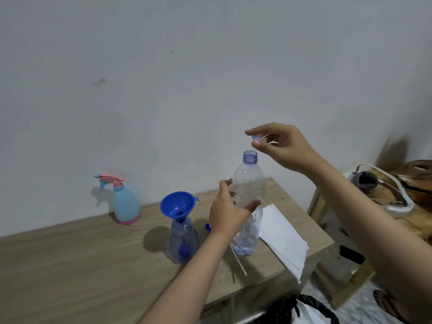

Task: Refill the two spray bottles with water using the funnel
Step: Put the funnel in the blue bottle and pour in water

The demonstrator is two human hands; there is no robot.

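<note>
Above the table point(70, 265), left hand point(225, 212) grips water bottle point(249, 202); right hand point(282, 146) pinches its cap point(256, 137)

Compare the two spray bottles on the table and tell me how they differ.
The light blue spray bottle is opaque with a pink base; the clear spray bottle is see-through with a blue tint. The light blue one has its pink trigger head screwed on; the clear one is headless, with the blue funnel in its neck. The light blue one stands by the wall, the clear one nearer the person. Both stand upright on the table, untouched by either hand.
</note>
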